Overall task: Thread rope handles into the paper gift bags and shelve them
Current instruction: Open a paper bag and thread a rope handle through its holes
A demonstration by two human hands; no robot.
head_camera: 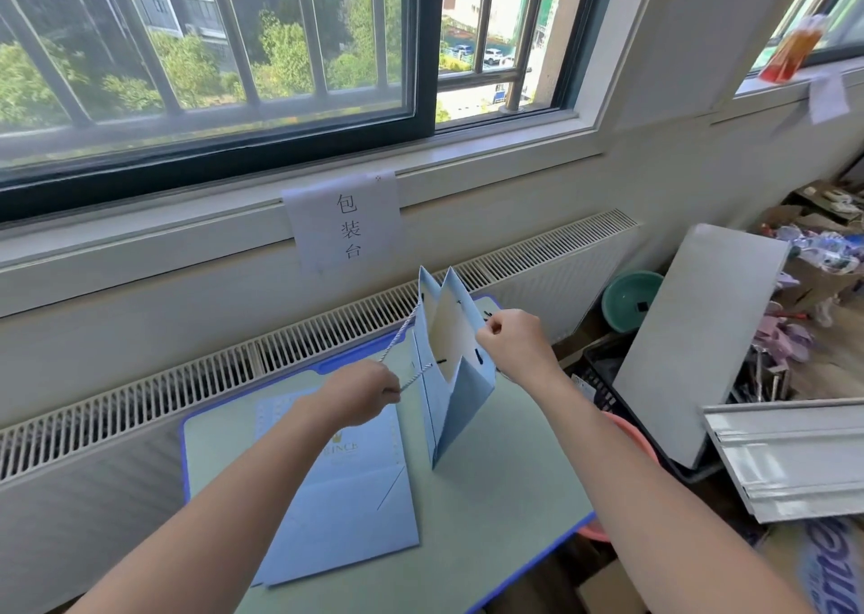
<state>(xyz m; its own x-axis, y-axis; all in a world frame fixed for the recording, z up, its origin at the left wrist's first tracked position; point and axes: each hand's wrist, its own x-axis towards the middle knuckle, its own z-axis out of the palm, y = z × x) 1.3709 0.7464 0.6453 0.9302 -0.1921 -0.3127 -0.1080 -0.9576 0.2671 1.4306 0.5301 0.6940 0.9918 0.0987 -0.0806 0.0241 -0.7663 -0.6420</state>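
From the head camera, the opened blue gift bag [456,379] is held upright over the green table [505,487], its mouth tipped toward the window. The left hand [360,393] is curled tight on the white twisted rope handle [402,337], which loops up and away from that pinch to the near side panel of the bag. The right hand [512,340] pinches the far rim of the bag, fingers closed on the paper edge just beside a dark hole; whether it also has a rope end I cannot tell.

The risk, as I see it, lies between the two grips. A hard pull from the left could drag the rope's knot clean through its hole or tear the paper round it. The bag hangs from the right pinch alone, so a slip there would let it fold and fall.

Under the left wrist lies a stack of flat bags [346,487], not yet threaded; a dropped bag would land on them.
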